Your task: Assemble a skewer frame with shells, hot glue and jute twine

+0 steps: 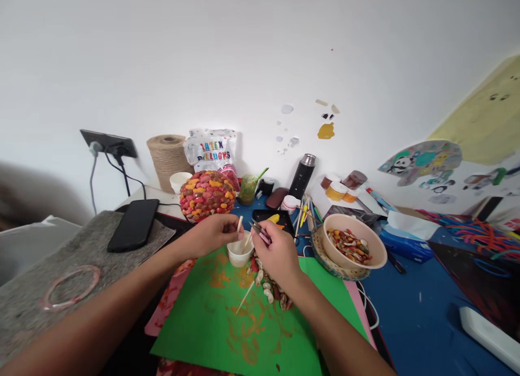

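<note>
My left hand [221,235] pinches a short pale stick [240,223] upright between thumb and fingers. My right hand [278,251] is closed around a small two-pointed metal tool [262,233], its points facing the stick and a little apart from it. Below both hands stands a small white cup [235,258] with a thin stick leaning in it. By my right hand lies a pile of peanut shells [268,296], some painted, on a paint-smeared green sheet [195,332]. Another thin stick [245,297] rests on the sheet.
Behind my left hand sits a ball covered in painted shells [207,194], near a twine roll [168,159] and a balloon bag [213,151]. A bowl of painted shells [353,240], a black flask [303,175] and paint jars [336,190] stand right. A phone [134,224] lies left.
</note>
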Tool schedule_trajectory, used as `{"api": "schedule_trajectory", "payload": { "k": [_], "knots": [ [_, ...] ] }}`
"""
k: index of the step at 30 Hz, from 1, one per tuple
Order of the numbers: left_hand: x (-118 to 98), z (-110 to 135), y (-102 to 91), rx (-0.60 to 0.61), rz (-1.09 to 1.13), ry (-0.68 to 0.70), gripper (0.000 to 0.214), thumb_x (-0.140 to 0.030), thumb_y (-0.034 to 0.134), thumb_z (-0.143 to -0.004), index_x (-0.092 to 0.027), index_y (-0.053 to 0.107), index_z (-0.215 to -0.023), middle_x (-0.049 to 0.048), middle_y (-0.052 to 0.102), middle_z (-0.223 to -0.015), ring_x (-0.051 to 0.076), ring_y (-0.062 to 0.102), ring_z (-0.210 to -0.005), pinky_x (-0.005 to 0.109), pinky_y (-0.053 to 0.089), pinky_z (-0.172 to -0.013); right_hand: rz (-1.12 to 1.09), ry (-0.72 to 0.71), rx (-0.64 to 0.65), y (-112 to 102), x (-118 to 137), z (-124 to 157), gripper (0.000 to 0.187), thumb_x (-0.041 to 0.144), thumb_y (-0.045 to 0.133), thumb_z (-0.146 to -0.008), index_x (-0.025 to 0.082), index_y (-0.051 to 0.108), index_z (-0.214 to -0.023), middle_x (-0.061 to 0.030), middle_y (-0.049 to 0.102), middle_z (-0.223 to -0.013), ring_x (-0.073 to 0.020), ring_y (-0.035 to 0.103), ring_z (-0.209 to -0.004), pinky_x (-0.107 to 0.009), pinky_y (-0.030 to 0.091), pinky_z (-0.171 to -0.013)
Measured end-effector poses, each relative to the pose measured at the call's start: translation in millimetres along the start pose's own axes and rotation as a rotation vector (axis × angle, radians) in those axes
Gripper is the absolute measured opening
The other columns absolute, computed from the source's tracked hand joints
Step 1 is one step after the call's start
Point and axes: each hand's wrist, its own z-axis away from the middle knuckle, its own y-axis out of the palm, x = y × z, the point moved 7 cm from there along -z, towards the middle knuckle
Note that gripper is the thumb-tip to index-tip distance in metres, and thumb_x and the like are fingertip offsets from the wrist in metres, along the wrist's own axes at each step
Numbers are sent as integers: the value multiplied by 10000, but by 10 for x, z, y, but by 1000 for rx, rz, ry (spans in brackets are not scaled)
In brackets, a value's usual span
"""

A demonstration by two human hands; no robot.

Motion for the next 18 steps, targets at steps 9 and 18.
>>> {"api": "schedule_trajectory", "payload": {
  "k": [9,18],
  "knots": [
    [-104,72,-71,-6,-49,-51,338,-531,676,-891,-194,710,-883,-24,582,-712,168,511,-675,266,369,-612,38,21,28,56,-134,74,150,327,611,-963,232,710,-904,-19,713,-730,-194,612,-624,-297,385,-616],
    [-161,127,-33,31,-27,-72,321,-495,676,-888,-192,754,-958,12,685,-819,198,600,-768,279,432,-692,44,6,60,12,-128,106,141,323,621,-969,226,723,-960,-24,742,-771,-202,656,-663,-297,408,-647]
  ]
}}
